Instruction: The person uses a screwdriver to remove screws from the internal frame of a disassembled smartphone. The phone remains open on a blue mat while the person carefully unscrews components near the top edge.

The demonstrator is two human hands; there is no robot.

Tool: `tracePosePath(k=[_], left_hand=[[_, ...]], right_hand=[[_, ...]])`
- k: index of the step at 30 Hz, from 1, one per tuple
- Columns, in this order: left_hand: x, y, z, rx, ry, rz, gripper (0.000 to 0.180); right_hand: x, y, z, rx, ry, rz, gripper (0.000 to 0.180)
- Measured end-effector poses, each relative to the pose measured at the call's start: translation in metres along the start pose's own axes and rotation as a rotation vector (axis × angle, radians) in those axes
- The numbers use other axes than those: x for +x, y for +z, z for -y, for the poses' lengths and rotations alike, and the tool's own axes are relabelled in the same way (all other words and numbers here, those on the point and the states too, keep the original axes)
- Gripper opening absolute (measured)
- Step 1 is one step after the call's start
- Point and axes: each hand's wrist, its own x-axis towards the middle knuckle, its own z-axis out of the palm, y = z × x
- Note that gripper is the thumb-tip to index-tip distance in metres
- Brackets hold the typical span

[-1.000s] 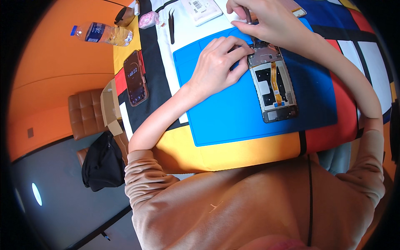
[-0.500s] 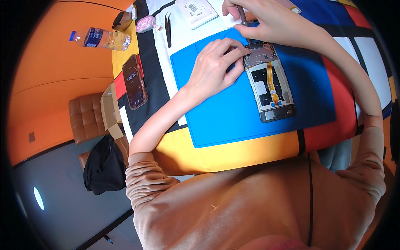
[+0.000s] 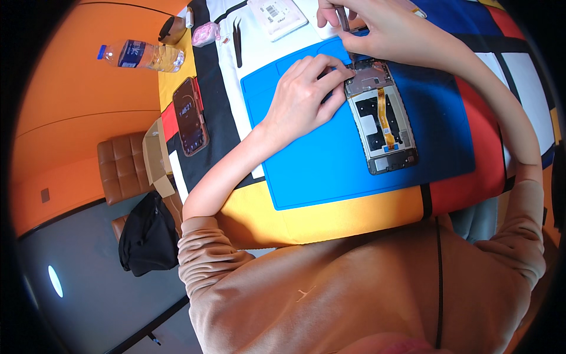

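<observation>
Your left hand (image 3: pixel 306 97) presses its fingertips on the top edge of the opened phone (image 3: pixel 381 115), which lies on the blue mat (image 3: pixel 330 159) on the bench (image 3: pixel 354 218). Your right hand (image 3: pixel 377 29) pinches a thin tool (image 3: pixel 343 17) just above the phone.

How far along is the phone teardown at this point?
Done: the opened phone lies on the blue mat with its back off and its orange flex cable exposed. In hand: the left hand steadies its top edge while the right hand works a tool there. Left: inner parts remain seated.
</observation>
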Motion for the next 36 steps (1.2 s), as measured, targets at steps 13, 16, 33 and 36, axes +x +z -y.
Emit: tracePosePath(k=[13,16,33,36], left_hand=[[0.001,-0.001,-0.003,-0.007,-0.003,-0.010,0.011],[0.000,0.000,-0.002,-0.023,-0.009,-0.025,0.012],[-0.001,0.001,0.001,-0.010,0.001,-0.018,0.013],[-0.001,0.001,0.000,-0.014,0.002,-0.018,0.013]], right_hand=[[-0.003,0.003,0.005,-0.107,-0.172,-0.077,0.020],[-0.003,0.009,0.009,-0.227,-0.214,-0.135,0.026],[-0.009,0.008,0.011,-0.358,-0.408,-0.158,0.028],[-0.013,0.007,0.015,-0.341,-0.329,-0.127,0.026]])
